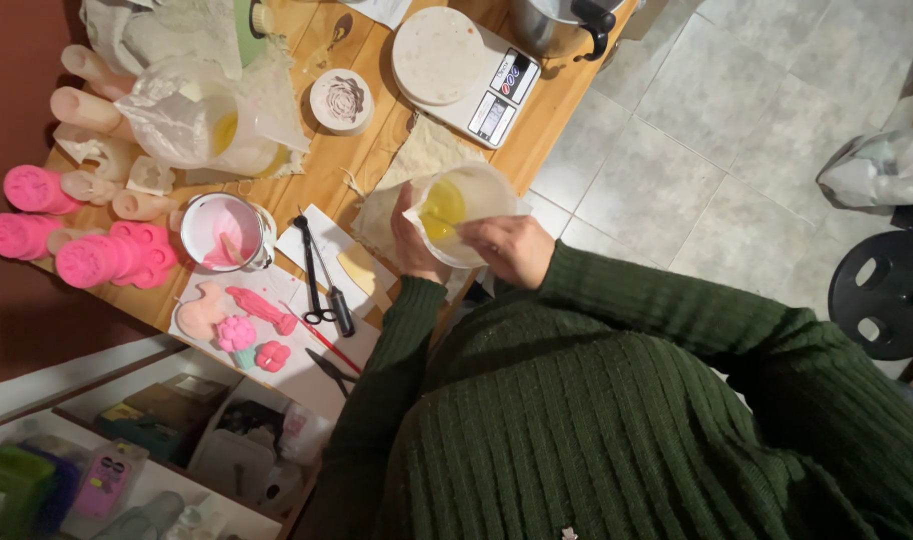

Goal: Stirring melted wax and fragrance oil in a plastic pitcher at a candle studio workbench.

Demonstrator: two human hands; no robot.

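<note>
Gripping plastic cup (463,210) | left hand (413,243) wrapped round | right hand (513,247) clenched over rim

Home craft workspace for casting.
Wooden table (536,140) carries a scale (466,70), pink moulds (86,250), cast figures (246,320) and scissors (314,275); tiled floor (696,150); shelf (156,470) of supplies.

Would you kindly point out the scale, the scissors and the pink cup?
Scale (438,55), head view, on its round platform.
Scissors (310,262), head view, on the blades.
Pink cup (208,222), head view, on its pink inside.
</note>
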